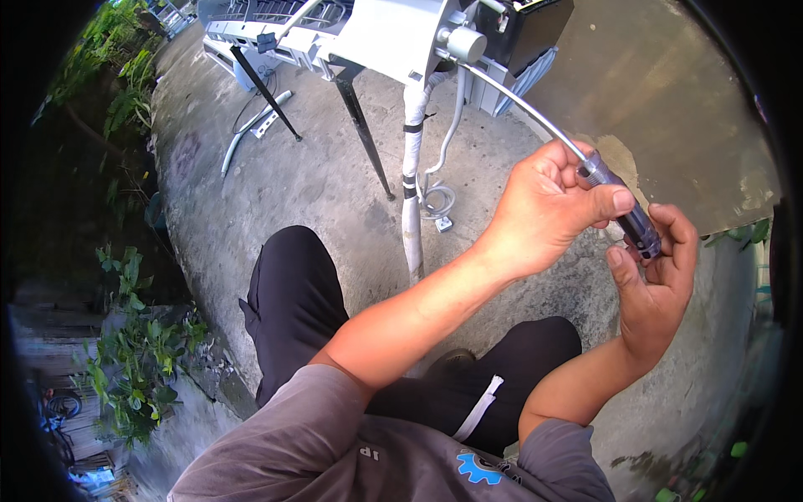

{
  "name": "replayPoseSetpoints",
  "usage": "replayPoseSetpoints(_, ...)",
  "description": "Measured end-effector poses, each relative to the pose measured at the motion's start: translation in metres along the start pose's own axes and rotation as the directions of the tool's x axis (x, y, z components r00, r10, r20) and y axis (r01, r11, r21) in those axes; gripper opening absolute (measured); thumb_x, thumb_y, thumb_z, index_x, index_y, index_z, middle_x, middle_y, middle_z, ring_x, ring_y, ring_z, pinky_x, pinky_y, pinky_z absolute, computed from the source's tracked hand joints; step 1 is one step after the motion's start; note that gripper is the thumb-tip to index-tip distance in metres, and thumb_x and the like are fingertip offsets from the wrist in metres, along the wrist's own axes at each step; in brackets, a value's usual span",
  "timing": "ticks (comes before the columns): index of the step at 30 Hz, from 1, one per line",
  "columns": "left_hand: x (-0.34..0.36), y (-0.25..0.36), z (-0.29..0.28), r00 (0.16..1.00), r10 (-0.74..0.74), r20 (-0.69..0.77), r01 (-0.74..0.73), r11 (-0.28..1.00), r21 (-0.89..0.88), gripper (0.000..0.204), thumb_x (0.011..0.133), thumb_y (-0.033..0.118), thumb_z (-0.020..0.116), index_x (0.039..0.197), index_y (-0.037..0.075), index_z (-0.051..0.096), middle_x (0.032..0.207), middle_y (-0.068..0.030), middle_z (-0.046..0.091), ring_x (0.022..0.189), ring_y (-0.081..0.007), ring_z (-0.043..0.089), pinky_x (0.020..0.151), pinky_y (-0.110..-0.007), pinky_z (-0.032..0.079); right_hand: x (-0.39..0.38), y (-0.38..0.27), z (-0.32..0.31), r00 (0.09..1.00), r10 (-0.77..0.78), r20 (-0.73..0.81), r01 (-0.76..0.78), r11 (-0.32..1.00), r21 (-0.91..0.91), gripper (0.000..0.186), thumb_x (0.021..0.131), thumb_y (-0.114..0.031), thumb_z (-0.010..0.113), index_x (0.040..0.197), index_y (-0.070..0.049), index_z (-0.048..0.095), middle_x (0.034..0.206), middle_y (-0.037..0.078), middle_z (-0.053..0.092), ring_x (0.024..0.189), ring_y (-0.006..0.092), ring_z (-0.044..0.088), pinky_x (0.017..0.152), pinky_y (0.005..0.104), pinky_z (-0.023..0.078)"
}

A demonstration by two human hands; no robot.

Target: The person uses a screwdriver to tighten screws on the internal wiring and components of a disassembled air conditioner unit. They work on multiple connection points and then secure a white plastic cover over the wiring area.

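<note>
A screwdriver (637,224) with a dark translucent handle and a long metal shaft slants up and left. My left hand (539,205) is closed around the front of its handle, thumb laid along it. At the handle's butt, the fingers and thumb of my right hand (657,293) curl round the end. The shaft reaches the side of a white air conditioner unit (389,38), beside a white cylindrical part (466,44). Where exactly the tip sits is too small to make out.
Thin black legs (364,130) stand under the unit. A white-wrapped pipe (412,159) drops from it, near a coiled grey cord (437,201) with a plug. A large brownish panel (661,100) is at right. Plants (138,351) line the concrete's left edge.
</note>
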State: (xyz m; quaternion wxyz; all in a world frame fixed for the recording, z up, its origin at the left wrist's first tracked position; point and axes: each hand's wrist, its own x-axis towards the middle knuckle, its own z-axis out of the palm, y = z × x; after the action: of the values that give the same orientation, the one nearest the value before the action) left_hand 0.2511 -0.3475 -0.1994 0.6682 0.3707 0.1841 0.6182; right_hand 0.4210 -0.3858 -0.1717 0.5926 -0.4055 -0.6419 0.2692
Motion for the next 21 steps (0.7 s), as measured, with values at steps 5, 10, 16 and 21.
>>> replayPoseSetpoints(5, 0.002, 0.009, 0.002, 1.000, -0.010, -0.024, 0.008, 0.996, -0.086, 0.036, 0.101, 0.016, 0.079, 0.129, 0.000, 0.061, 0.106, -0.0090, 0.076, 0.094, -0.0138, 0.075, 0.082, -0.028, 0.065, 0.000, 0.002, -0.015, 0.975, 0.183, 0.125, -0.184, 0.983, -0.003, 0.041, 0.103, -0.028, 0.079, 0.124, 0.005, 0.068, 0.102, 0.004, 0.068, 0.085, 0.0087, 0.060, 0.075, 0.0234, 0.048)
replayPoseSetpoints(10, -0.007, 0.017, -0.014, 1.000, 0.014, 0.012, -0.013, 1.000, -0.014, 0.041, 0.105, 0.006, 0.070, 0.143, 0.000, 0.056, 0.125, -0.0143, 0.075, 0.108, -0.0186, 0.075, 0.093, -0.033, 0.066, 0.006, 0.012, -0.005, 0.957, 0.242, 0.162, -0.259, 0.961, 0.097, 0.045, 0.105, -0.039, 0.075, 0.120, 0.004, 0.070, 0.094, 0.002, 0.066, 0.076, 0.0072, 0.055, 0.063, 0.0249, 0.042)
replayPoseSetpoints(16, -0.025, 0.031, -0.039, 0.953, 0.272, -0.132, -0.171, 0.845, 0.507, 0.023, 0.102, 0.010, 0.077, 0.122, 0.001, 0.071, 0.106, -0.0064, 0.077, 0.093, -0.0117, 0.073, 0.082, -0.027, 0.061, 0.008, 0.000, 0.018, 0.963, -0.237, 0.125, 0.268, 0.849, -0.456, 0.037, 0.093, -0.021, 0.087, 0.121, -0.002, 0.073, 0.096, 0.009, 0.069, 0.079, 0.0178, 0.061, 0.072, 0.0329, 0.050)
replayPoseSetpoints(21, -0.021, 0.096, -0.094, 0.612, 0.791, 0.009, -0.190, 0.136, 0.972, 0.032, 0.091, 0.008, 0.082, 0.121, 0.004, 0.072, 0.107, -0.0110, 0.071, 0.089, -0.0193, 0.069, 0.074, -0.034, 0.059, 0.021, -0.009, 0.020, 0.846, -0.453, 0.281, 0.518, 0.569, -0.639, 0.043, 0.089, -0.022, 0.090, 0.124, -0.002, 0.074, 0.097, 0.012, 0.070, 0.079, 0.0229, 0.064, 0.073, 0.0368, 0.053)
